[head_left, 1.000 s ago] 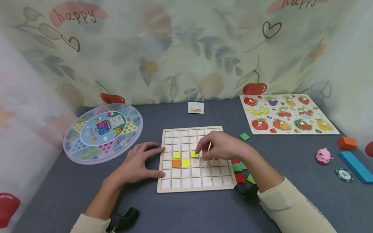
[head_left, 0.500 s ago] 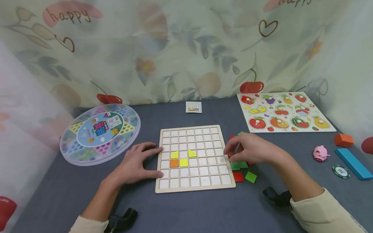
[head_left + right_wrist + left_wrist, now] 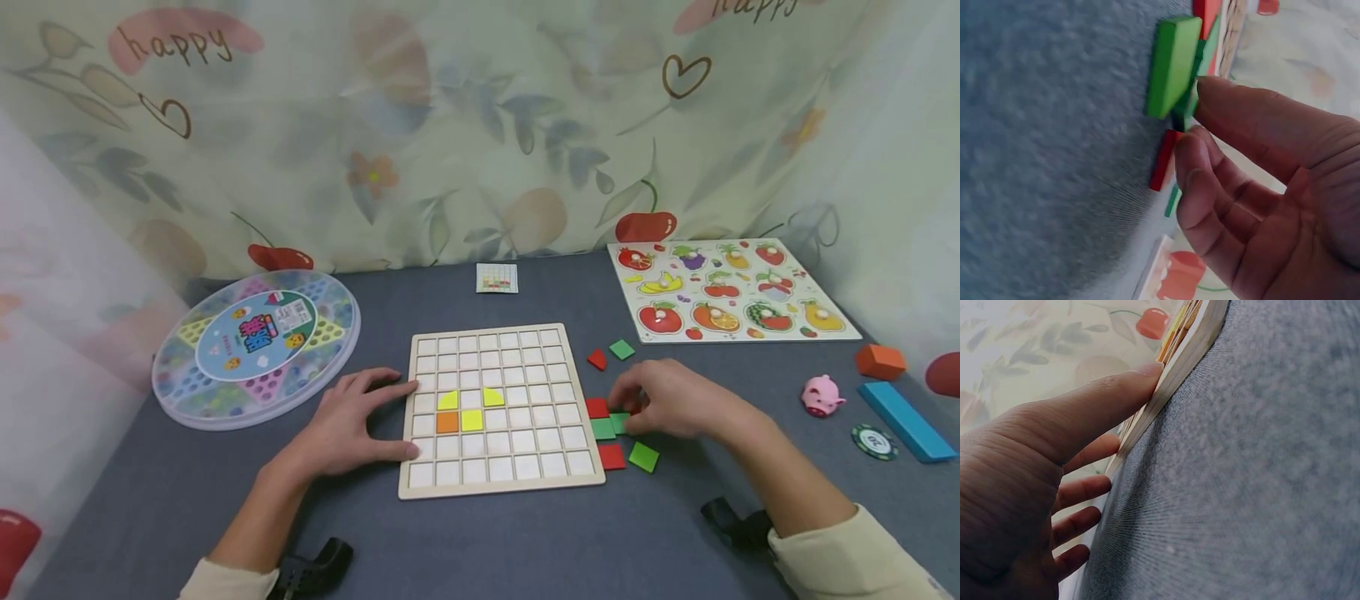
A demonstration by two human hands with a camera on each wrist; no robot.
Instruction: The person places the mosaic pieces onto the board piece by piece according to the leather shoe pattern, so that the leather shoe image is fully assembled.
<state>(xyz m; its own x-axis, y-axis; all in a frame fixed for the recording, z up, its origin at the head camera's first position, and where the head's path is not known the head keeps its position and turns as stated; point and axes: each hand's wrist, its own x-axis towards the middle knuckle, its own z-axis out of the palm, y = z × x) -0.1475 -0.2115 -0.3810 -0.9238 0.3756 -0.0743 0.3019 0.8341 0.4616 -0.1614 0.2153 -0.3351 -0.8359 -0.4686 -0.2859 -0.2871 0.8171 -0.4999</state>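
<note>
A square wooden grid board (image 3: 502,408) with white cells lies on the table. It carries two rounded yellow tiles (image 3: 447,401), a square yellow tile (image 3: 472,420) and an orange tile (image 3: 447,422). My left hand (image 3: 348,421) touches the board's left edge with thumb and forefinger, fingers extended; in the left wrist view the thumb (image 3: 1100,400) rests against the wooden rim. Beside the board's right edge, my right hand (image 3: 671,400) is at the loose tiles, thumb and forefinger apart around a dark green tile (image 3: 1184,112). A bright green tile (image 3: 1174,65) lies close by.
Red tiles (image 3: 611,457) and green tiles lie right of the board. A small pattern card (image 3: 497,278) is behind it. Around stand a round game box (image 3: 255,342), a fruit puzzle (image 3: 731,292), a pink pig (image 3: 822,395), a chip (image 3: 874,442) and a blue block (image 3: 907,422).
My right hand has moved right, from above the board's yellow tiles to the loose tiles beside it. The left hand stays at the board's left edge.
</note>
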